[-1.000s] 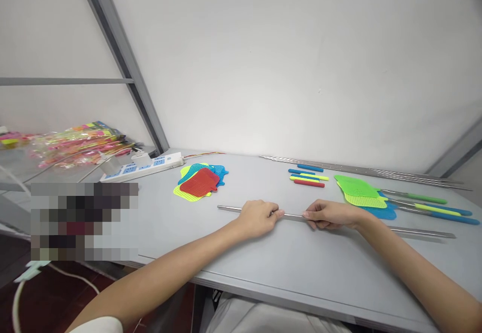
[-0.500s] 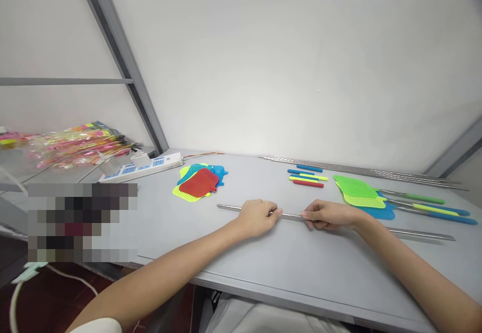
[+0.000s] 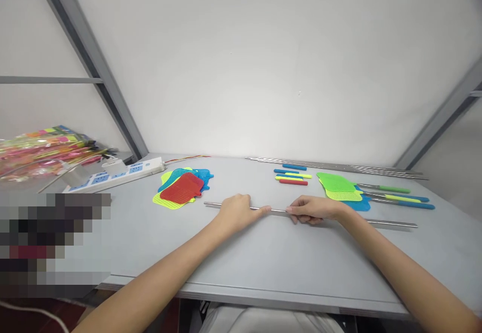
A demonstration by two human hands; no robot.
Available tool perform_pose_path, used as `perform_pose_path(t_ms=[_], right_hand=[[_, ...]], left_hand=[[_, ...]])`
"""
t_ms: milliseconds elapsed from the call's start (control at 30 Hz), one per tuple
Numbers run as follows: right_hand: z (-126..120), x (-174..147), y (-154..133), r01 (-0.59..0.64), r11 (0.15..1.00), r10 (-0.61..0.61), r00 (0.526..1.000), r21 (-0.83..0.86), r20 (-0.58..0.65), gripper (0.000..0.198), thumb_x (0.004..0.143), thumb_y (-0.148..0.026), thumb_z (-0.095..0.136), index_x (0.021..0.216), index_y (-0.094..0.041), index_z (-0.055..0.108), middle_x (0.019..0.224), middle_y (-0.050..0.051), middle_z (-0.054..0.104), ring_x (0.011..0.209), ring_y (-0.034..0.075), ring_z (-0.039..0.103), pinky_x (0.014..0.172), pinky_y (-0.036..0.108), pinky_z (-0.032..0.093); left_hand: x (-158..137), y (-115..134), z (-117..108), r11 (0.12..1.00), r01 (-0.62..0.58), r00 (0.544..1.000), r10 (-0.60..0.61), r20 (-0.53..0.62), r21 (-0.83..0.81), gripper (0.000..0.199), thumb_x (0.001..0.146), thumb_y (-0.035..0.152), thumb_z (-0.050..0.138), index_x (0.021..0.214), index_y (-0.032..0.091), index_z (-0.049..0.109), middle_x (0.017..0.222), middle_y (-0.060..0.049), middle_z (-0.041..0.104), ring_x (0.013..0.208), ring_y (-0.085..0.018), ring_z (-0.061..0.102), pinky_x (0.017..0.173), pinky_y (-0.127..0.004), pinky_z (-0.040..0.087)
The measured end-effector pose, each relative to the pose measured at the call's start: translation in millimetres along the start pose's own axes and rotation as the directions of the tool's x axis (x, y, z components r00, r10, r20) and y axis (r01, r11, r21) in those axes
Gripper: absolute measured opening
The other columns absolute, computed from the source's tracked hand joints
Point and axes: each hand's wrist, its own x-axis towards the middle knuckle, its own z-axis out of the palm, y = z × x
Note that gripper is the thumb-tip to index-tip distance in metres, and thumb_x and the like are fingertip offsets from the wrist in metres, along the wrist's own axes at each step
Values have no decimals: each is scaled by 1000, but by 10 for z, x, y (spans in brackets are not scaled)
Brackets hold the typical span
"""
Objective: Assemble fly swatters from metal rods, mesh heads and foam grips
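A thin metal rod [image 3: 277,211], thicker toward its right end, lies crosswise low over the table in front of me. My left hand [image 3: 238,212] is closed round its left part, the thumb stretched along it, and the rod's left tip pokes out beyond. With thumb and fingers, my right hand [image 3: 309,209] pinches the rod a short way to the right. Behind my right hand is a small pile of assembled fly swatters [image 3: 341,187] with green, yellow and blue heads. Loose fly swatter heads [image 3: 181,187], red, blue and yellow, overlap at the left.
Loose coloured handles [image 3: 292,182] lie beyond my hands. Long metal rods [image 3: 331,166] run along the wall. A power strip [image 3: 124,175] with plugs and cables sits at the back left, near bagged colourful items [image 3: 56,147]. Grey frame posts [image 3: 109,92] stand at both sides.
My left thumb has straightened out along the rod. My right hand still pinches the rod. The view has turned to the right, so everything on the table appears farther left.
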Motion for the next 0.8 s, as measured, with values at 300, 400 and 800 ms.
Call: perform_pose_path(t_ms=[300,400,800], right_hand=[[6,-22,-45,-2,998,1,1000,-56,-23,43,70,-56,41,68,-14,52,49,-6,31,38,3,26,34,17,21],[8,-22,-33,-12,999,9,999,-51,-47,42,69,-55,43,67,-14,52,48,-7,30,37,3,26,34,17,19],[75,2,-16,17,1000,-18,996,-12,-86,42,69,-54,43,64,-13,51,43,-8,29,34,2,24,32,17,18]], left_hand=[[10,-38,-2,994,108,994,-108,8,13,74,50,80,19,59,15,55,64,-12,60,61,-25,56,51,-30,35],[9,-32,27,993,112,994,-112,4,-29,72,51,79,21,59,16,54,63,-11,60,59,-24,56,49,-28,34],[41,-90,112,987,124,992,-124,8,-101,62,53,76,25,49,18,47,48,-5,52,50,-19,51,45,-25,24]])
